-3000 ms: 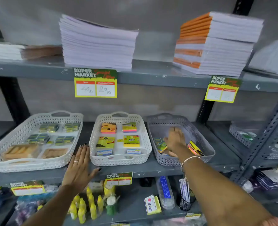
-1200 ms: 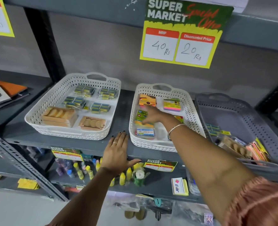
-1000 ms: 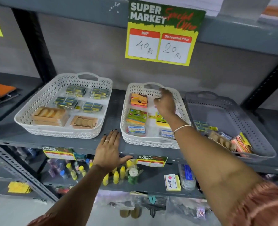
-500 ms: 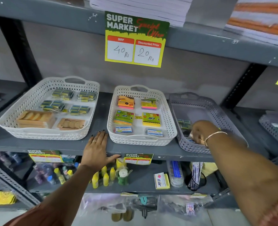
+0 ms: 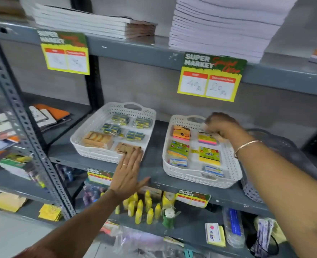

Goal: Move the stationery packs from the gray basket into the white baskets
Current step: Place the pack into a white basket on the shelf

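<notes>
Two white baskets stand on the middle shelf. The left white basket (image 5: 90, 127) holds green-blue packs (image 5: 119, 119) and tan packs (image 5: 98, 139). The middle white basket (image 5: 200, 178) holds an orange pack (image 5: 181, 133), a green pack (image 5: 178, 148) and yellow packs (image 5: 209, 155). My right hand (image 5: 222, 125) hovers over its far right corner, fingers curled on a small tan stationery pack (image 5: 218, 136) that is blurred. My right arm hides most of the gray basket (image 5: 276, 142). My left hand (image 5: 128, 174) lies flat and open on the shelf between the white baskets.
Price tags (image 5: 209, 84) hang from the upper shelf, under stacks of notebooks (image 5: 221, 28). Yellow bottles (image 5: 144, 205) crowd the shelf below. A slotted steel upright (image 5: 23, 116) stands at the left, with books (image 5: 48, 114) behind it.
My right hand left the gray basket and moved left to the far right corner of the middle white basket, holding a pack. The view swung left. My left hand slid slightly toward the left basket.
</notes>
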